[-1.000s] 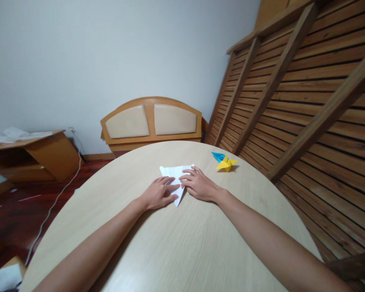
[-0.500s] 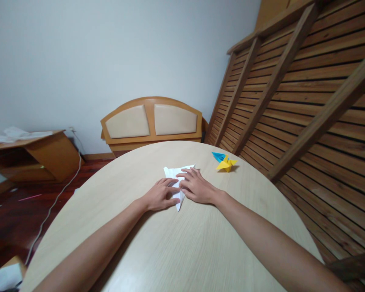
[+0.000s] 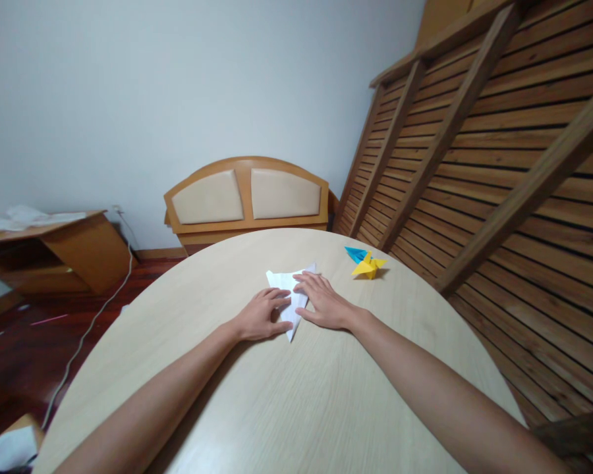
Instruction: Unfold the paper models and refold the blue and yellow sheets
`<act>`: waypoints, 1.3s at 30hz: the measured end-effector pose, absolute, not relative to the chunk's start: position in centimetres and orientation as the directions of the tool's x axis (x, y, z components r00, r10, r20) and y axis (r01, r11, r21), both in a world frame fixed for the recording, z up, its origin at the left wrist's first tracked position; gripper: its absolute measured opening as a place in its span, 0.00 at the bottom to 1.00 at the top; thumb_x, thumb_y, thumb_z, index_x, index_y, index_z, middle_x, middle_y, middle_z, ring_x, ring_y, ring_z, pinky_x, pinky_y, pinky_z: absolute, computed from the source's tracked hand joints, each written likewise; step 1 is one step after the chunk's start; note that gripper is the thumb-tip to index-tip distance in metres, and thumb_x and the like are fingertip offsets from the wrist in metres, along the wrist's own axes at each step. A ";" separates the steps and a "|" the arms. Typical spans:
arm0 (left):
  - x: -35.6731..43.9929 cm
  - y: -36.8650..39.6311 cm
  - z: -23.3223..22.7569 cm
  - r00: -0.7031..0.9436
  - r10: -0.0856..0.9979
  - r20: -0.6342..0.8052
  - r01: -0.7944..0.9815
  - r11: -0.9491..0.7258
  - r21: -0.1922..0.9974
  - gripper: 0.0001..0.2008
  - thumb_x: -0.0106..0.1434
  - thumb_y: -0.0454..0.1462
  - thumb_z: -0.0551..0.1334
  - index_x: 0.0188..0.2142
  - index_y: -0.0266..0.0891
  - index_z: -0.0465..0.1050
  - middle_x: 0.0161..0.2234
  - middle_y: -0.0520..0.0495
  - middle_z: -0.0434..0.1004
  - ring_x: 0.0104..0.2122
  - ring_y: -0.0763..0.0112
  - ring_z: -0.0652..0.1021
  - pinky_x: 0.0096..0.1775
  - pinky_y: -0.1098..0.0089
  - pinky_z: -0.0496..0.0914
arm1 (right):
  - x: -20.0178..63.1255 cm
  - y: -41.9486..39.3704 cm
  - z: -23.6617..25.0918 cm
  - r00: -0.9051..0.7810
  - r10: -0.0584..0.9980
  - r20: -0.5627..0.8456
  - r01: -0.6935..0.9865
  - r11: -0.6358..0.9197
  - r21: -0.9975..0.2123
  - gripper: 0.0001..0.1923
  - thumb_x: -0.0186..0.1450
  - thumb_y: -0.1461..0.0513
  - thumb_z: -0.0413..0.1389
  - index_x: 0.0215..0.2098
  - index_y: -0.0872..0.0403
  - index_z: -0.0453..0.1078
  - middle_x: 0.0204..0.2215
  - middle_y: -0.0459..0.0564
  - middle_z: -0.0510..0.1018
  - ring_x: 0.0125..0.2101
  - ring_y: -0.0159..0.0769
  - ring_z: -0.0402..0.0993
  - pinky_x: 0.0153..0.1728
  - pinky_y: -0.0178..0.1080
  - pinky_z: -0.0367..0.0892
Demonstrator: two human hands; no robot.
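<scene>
white paper (image 3: 290, 289) under left hand (image 3: 259, 317), right hand (image 3: 326, 304)

The table (image 3: 286, 395) is bare near the person; only the yellow paper figure (image 3: 368, 266) and blue paper figure (image 3: 356, 253) stand at the far right.

No text, label or number can be read on anything here
</scene>
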State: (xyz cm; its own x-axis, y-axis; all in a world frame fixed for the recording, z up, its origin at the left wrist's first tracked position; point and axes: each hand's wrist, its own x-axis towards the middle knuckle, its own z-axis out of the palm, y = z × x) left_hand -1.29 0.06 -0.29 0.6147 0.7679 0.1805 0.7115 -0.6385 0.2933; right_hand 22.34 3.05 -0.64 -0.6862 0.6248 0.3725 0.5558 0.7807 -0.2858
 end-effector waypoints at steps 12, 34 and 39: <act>-2.0 0.3 -0.6 0.682 0.716 0.148 0.675 -0.695 0.248 0.37 0.65 0.51 0.60 0.68 0.37 0.57 0.67 0.35 0.59 0.65 0.47 0.61 0.65 0.48 0.54 | 22.3 3.1 -0.7 -0.695 0.642 0.325 0.576 0.767 -0.283 0.16 0.67 0.54 0.57 0.50 0.53 0.70 0.60 0.56 0.68 0.64 0.51 0.55 0.62 0.57 0.53; -2.6 0.2 -0.3 0.726 0.673 0.146 0.644 -0.738 0.201 0.28 0.68 0.49 0.57 0.65 0.47 0.63 0.68 0.42 0.58 0.66 0.47 0.61 0.64 0.47 0.55 | 21.8 2.4 -1.1 -0.680 0.708 0.193 0.632 0.699 -0.336 0.45 0.60 0.37 0.56 0.65 0.56 0.60 0.65 0.63 0.62 0.66 0.56 0.53 0.64 0.59 0.47; -2.6 0.2 -0.2 0.733 0.667 0.135 0.642 -0.744 0.185 0.29 0.68 0.49 0.57 0.66 0.47 0.61 0.69 0.43 0.56 0.66 0.47 0.60 0.64 0.47 0.54 | 21.5 2.0 -0.9 -0.686 0.720 0.106 0.658 0.676 -0.332 0.53 0.58 0.35 0.55 0.71 0.56 0.49 0.70 0.62 0.52 0.69 0.61 0.42 0.66 0.62 0.39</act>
